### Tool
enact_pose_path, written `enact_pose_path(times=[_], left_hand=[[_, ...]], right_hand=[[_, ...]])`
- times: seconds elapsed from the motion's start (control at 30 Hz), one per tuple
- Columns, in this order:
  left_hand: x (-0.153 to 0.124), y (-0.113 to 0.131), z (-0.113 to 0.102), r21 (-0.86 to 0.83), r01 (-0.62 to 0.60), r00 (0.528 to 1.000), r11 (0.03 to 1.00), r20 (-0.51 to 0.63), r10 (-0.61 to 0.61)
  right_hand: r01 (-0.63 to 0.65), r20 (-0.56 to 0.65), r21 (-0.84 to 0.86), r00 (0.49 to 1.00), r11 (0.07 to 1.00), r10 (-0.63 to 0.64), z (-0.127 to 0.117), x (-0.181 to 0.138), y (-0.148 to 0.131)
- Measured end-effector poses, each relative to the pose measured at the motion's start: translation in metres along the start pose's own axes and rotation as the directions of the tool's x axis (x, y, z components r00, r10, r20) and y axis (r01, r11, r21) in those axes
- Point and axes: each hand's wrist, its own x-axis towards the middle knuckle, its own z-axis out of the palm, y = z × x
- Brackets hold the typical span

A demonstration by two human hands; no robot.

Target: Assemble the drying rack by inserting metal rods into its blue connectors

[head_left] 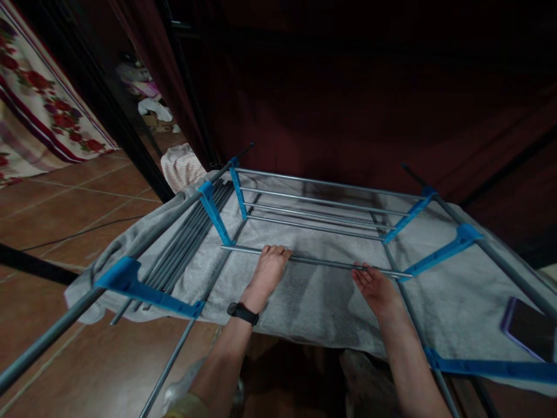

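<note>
A thin grey metal tube lies crosswise in front of me, held in both hands. My left hand wraps over it left of its middle, fingers closed. With the palm turned up, my right hand grips it near its right end. The tube's left end meets the foot of a blue plastic bracket. Its right end overlaps the tip of another blue bracket; whether either end is seated I cannot tell. Beyond, several parallel tubes span the rear brackets of the rack frame.
Several loose tubes lie at left on a grey cloth. Long side poles flank the work. A phone rests at right. Dark red curtain hangs behind, and a floral cloth hangs at far left.
</note>
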Motion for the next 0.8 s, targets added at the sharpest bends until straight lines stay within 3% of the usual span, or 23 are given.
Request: enact_pose_path(times=[0.2,0.43,0.6,0.8], left_hand=[[-0.001,-0.004,0.001,-0.039,0.009,1.000,0.999,0.015,-0.008],[0.000,-0.008,0.006,-0.095,0.033,0.997,0.995,0.073,-0.026],[0.002,-0.016,0.008,-0.266,0.041,0.993,0.963,0.120,-0.009],[0.002,-0.025,0.015,-0.520,0.093,0.990,0.849,0.138,-0.023]], right_hand=[[0.024,-0.048,0.043,0.999,0.999,-0.022,0.001,-0.003,0.001],[0.135,0.030,0.048,0.990,0.990,-0.137,0.004,-0.004,0.003],[0.205,0.055,0.030,0.977,0.978,-0.207,0.008,-0.004,0.002],[0.272,0.054,0.008,0.961,0.962,-0.272,0.014,-0.001,-0.008]])
